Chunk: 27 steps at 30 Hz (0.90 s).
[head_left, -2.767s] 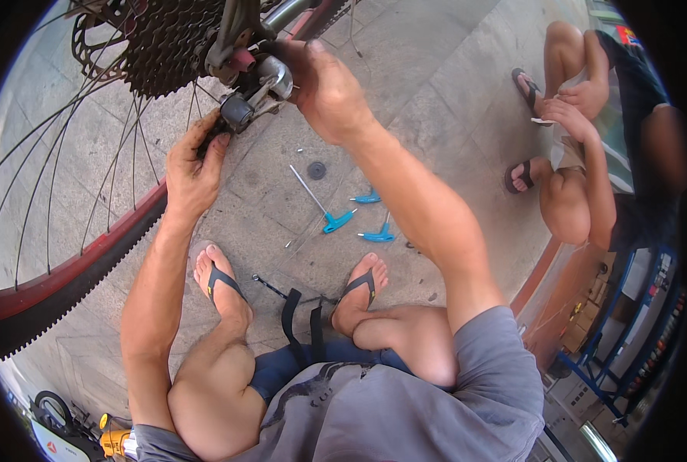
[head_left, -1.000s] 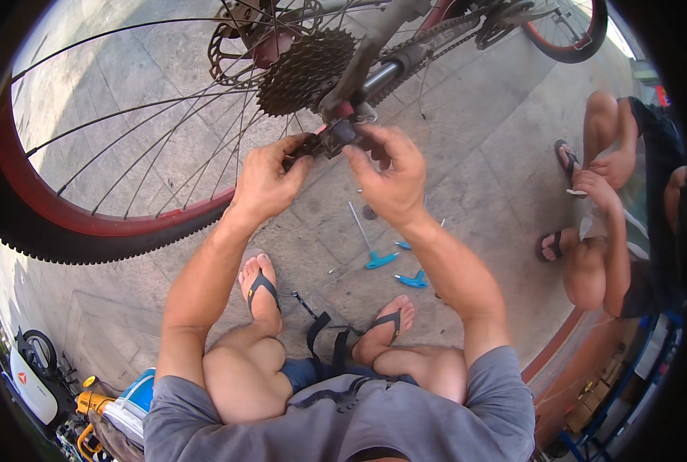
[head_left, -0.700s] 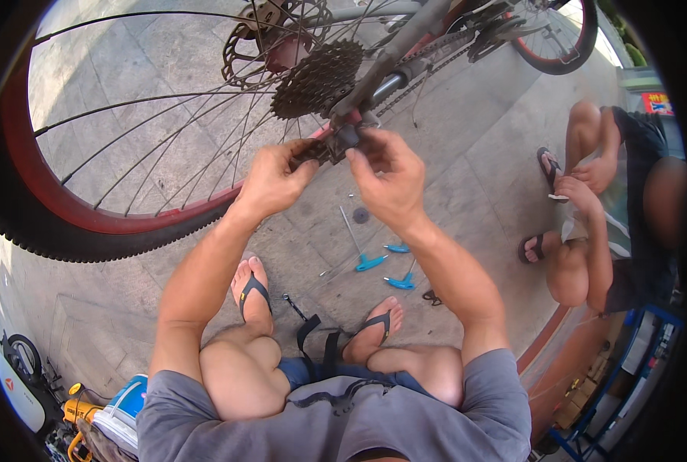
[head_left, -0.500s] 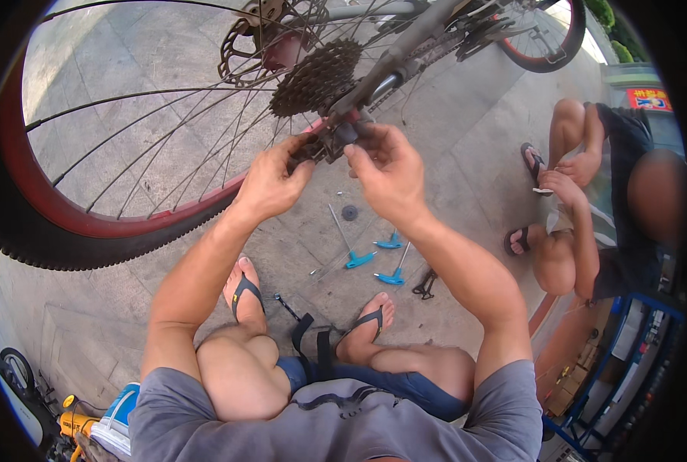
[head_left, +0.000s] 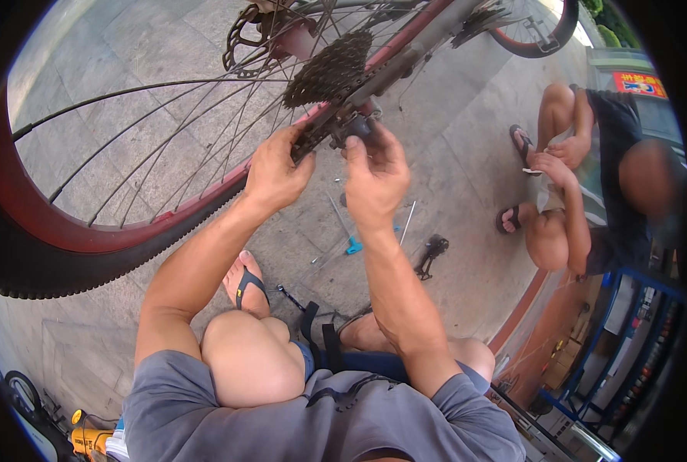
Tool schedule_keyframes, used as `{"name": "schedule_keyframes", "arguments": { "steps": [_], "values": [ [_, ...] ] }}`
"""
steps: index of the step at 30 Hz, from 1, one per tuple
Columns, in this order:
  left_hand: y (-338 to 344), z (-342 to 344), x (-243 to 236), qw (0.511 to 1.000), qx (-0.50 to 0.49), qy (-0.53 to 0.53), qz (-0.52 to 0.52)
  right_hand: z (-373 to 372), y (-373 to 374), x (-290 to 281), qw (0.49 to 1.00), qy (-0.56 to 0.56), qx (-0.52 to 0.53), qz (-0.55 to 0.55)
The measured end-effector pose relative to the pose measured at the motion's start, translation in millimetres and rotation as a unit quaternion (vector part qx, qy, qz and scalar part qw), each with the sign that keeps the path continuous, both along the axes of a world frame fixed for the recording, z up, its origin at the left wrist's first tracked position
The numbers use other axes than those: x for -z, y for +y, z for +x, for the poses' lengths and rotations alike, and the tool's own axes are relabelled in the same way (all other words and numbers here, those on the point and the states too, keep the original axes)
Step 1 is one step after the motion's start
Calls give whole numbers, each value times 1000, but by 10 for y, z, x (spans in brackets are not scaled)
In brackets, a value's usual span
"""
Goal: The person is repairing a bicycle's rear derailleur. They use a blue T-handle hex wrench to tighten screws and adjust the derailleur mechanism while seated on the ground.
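Observation:
A bicycle's rear derailleur [head_left: 349, 132] hangs beneath the cassette [head_left: 328, 71], beside the spoked rear wheel. My left hand [head_left: 276, 173] closes its thumb and fingers round the derailleur's cage, at the left of the part. From the right, my right hand [head_left: 378, 185] pinches the dark derailleur body, thumb in front. My fingers hide much of the derailleur, so its fixing to the frame [head_left: 412, 58] is hard to see. The red wheel rim [head_left: 128, 239] curves past my left forearm.
On the paving lie a blue-handled hex key [head_left: 353, 245] and a second black derailleur [head_left: 433, 256]. A black strap [head_left: 332, 346] lies by my legs. At right, another person [head_left: 620, 185] sits near a blue rack [head_left: 582, 377]. A second bicycle wheel [head_left: 536, 35] stands beyond.
My right forearm has swung inward and now covers part of the blue-handled tools. My right hand has turned more upright at the derailleur. The whole view has shifted slightly.

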<state>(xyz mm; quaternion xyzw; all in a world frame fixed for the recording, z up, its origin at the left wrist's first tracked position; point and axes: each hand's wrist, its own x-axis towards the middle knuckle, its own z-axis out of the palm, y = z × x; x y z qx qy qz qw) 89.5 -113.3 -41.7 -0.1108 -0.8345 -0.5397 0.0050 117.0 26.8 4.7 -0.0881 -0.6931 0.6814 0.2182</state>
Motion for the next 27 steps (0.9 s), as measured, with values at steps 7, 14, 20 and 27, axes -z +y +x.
{"name": "schedule_keyframes", "arguments": {
  "steps": [7,14,20,27],
  "values": [
    [17,189,234,979,-10,-81,188,-30,-26,-126,999,-34,-2,-14],
    [165,224,227,990,-50,4,133,0,-4,-107,999,-30,9,-10],
    [266,92,396,984,-57,22,170,-22,19,55,998,15,30,56],
    [96,182,184,990,-43,22,134,-22,58,-28,1000,-20,4,-17]
  ]
}}
